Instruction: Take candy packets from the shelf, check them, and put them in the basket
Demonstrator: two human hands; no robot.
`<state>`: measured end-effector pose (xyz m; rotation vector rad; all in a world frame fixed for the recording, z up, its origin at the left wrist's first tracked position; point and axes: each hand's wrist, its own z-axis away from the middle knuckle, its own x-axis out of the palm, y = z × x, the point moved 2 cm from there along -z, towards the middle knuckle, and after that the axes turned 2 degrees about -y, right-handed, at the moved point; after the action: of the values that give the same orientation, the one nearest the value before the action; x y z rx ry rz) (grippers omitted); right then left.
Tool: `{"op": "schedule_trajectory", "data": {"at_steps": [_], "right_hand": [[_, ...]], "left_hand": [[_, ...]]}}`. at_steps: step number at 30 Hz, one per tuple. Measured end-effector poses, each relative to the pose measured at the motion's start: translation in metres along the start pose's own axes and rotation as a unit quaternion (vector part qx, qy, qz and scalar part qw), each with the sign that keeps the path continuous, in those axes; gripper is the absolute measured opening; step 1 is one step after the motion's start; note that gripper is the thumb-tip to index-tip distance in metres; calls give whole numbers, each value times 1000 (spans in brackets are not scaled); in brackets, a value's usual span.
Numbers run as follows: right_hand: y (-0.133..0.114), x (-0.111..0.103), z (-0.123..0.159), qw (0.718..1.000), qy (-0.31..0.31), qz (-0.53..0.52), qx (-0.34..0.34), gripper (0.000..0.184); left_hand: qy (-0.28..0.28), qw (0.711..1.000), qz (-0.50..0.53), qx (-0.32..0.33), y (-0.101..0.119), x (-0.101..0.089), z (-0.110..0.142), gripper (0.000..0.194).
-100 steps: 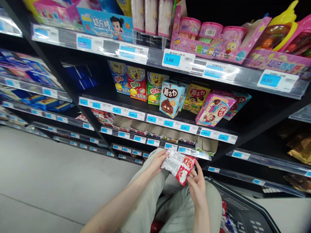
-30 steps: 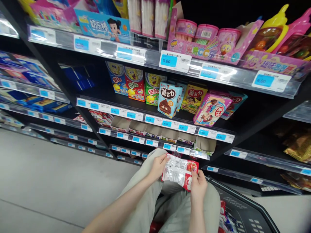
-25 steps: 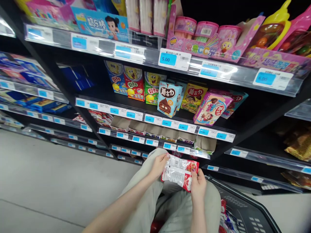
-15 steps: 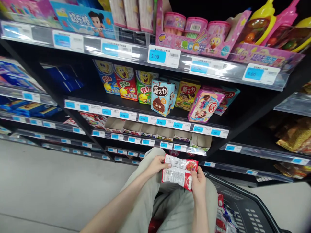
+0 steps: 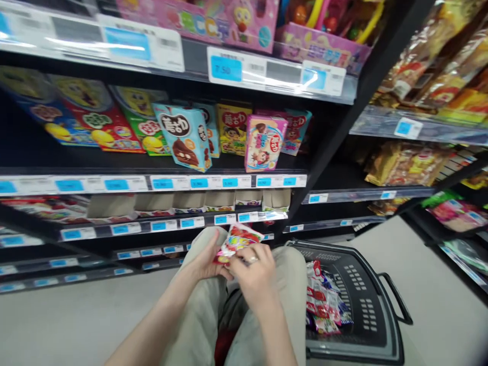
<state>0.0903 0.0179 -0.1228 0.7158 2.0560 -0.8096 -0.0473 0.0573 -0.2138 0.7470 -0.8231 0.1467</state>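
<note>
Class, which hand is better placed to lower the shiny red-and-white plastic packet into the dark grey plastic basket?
Right, probably: the right hand touches the packet and is nearer the basket; the left hand, also holding it, is farther.

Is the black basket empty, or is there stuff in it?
Not empty: a pile of shiny packets, some red, lies inside the black basket.

Glossy plastic film wraps a crinkled packet (image 5: 239, 237); trousers (image 5: 292, 290) show soft, matt cloth. A smooth plastic basket (image 5: 360, 292) with a dull sheen contrasts with shiny film packs (image 5: 322, 300), slick cardboard boxes (image 5: 185, 140) and clear, light-catching plastic shelf edging (image 5: 195, 60). A ring (image 5: 252, 260) gleams like polished metal.
</note>
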Motion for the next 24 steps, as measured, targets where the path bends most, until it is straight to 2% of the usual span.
{"op": "schedule_trajectory", "data": {"at_steps": [2,4,6,8,9,10,11,12,15,18,19,21,24], "right_hand": [[-11,3,-3,998,-49,7,-41,16],[-10,6,-1,995,-87,-33,-46,11],[3,7,4,991,-83,-101,-5,6],[26,10,11,979,-18,-180,98,27],[39,14,15,957,31,-227,176,35],[51,21,19,920,83,-281,262,38],[61,32,23,865,112,-351,341,43],[67,45,26,803,101,-432,399,46],[66,81,26,733,60,-545,401,43],[66,96,26,690,124,-586,406,39],[69,96,27,685,147,-582,413,39],[77,91,30,696,163,-560,418,38],[90,77,34,721,151,-537,410,36]], "left_hand": [[4,998,58,31,2,2,3,75],[29,993,91,66,3,1,3,58],[69,987,106,99,3,-3,0,38],[106,975,119,153,3,-7,-3,29],[113,969,125,182,3,-8,-5,30],[115,963,128,208,3,-8,-7,31],[113,958,127,231,3,-8,-9,33],[109,954,123,250,2,-7,-12,35],[100,949,82,289,0,-3,-16,37],[82,948,30,306,0,-1,-15,42],[72,948,20,309,1,-2,-13,44],[60,948,4,312,4,-4,-8,49],[100,950,-59,291,4,-9,-6,43]]}}
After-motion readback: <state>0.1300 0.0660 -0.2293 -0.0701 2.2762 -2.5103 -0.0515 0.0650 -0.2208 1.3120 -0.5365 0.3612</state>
